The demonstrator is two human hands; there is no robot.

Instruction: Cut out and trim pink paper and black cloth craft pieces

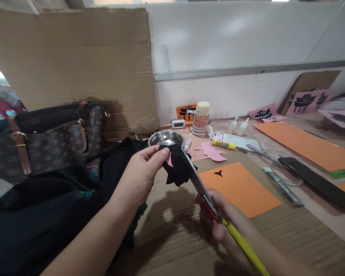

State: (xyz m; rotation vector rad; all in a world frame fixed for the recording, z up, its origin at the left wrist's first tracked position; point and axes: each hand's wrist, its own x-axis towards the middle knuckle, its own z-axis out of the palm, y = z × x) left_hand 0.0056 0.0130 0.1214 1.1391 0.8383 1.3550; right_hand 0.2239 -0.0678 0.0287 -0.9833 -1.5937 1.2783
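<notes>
My left hand [142,172] pinches a piece of black fabric [178,168] in the air, with a small pink paper piece [170,159] held against it near the fingertips. In my right hand [218,218] is a pair of scissors [202,189] with yellow on the handle, fingers closed round it. The blades point up and lie along the right edge of the black fabric. Below and to the right lies an orange sheet [241,191] bearing a small black cut-out [218,173]. A pink paper shape [210,151] rests just behind it.
A steel bowl [166,137], white timer [178,124] and lidded jar [200,119] stand at the back. A yellow glue stick [223,145], black case [316,182] and orange sheets [307,143] lie right. Dark cloth [60,214] and a brown handbag [54,138] fill the left.
</notes>
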